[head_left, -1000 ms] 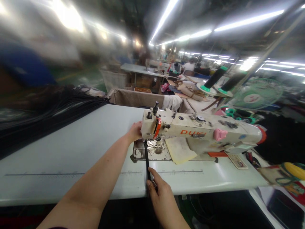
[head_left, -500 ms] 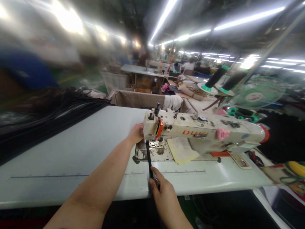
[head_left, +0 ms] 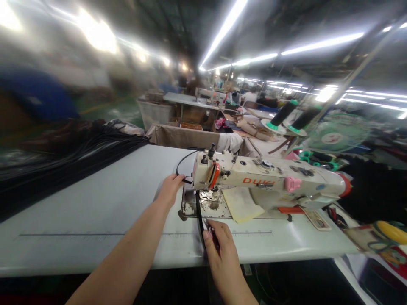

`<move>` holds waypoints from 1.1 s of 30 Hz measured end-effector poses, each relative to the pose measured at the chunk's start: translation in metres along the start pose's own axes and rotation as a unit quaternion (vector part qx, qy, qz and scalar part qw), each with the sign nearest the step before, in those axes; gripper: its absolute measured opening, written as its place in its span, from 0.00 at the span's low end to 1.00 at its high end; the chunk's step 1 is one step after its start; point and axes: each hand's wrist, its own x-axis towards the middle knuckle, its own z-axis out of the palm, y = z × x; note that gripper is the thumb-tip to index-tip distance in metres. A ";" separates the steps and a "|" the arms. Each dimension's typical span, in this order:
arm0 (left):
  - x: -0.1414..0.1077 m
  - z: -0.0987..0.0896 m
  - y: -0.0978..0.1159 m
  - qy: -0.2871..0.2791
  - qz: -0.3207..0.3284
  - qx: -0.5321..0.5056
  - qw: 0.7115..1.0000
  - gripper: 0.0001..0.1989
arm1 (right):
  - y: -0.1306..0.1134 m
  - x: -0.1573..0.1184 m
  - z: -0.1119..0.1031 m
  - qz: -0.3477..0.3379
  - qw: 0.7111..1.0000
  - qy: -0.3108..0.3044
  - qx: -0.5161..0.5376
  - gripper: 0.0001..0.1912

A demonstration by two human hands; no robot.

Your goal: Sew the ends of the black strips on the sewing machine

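A white sewing machine [head_left: 235, 171] stands on the pale table. A narrow black strap [head_left: 199, 210] runs from under its needle area toward the table's front edge. Behind the head, the strap curves out to the left in a loop, and my left hand [head_left: 170, 188] pinches it beside the machine head. My right hand [head_left: 222, 245] is closed around what look like thread snips [head_left: 205, 224], their metal tip pointing forward, right beside the front length of strap. Whether its fingers also touch the strap is hard to see.
A yellowish cloth [head_left: 242, 204] lies on the machine bed. Many black straps [head_left: 79, 161] are heaped along the table's left side. Black thread cones [head_left: 282, 114] and a green fan [head_left: 337, 133] stand behind the machine. A fabric-lined bin [head_left: 184, 137] sits beyond the table.
My left hand has come back toward me and left from behind the machine head, drawing out a curve of strap. The tip of the snips now shows beside the strap at my right hand.
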 end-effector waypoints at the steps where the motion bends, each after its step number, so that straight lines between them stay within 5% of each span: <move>1: -0.006 -0.003 0.002 0.002 -0.007 -0.029 1.000 0.16 | -0.003 0.002 0.001 -0.007 1.000 0.003 0.014 0.14; 7: -0.051 -0.027 0.009 0.025 -0.034 -0.111 0.993 0.21 | -0.018 0.018 0.018 0.039 0.991 -0.090 0.093 0.17; 11: -0.078 -0.048 0.003 0.042 -0.030 -0.116 0.992 0.21 | -0.018 0.031 0.038 0.136 0.952 -0.189 0.197 0.21; 15: -0.099 -0.068 -0.002 0.052 -0.001 -0.080 0.995 0.19 | -0.014 0.046 0.057 0.186 0.929 -0.209 0.242 0.26; 28: -0.148 -0.104 0.011 0.064 0.052 0.067 0.994 0.18 | -0.019 0.071 0.088 0.187 0.899 -0.271 0.289 0.31; 33: -0.154 -0.109 0.010 0.065 0.051 0.064 0.995 0.18 | -0.024 0.071 0.089 0.158 0.914 -0.269 0.260 0.30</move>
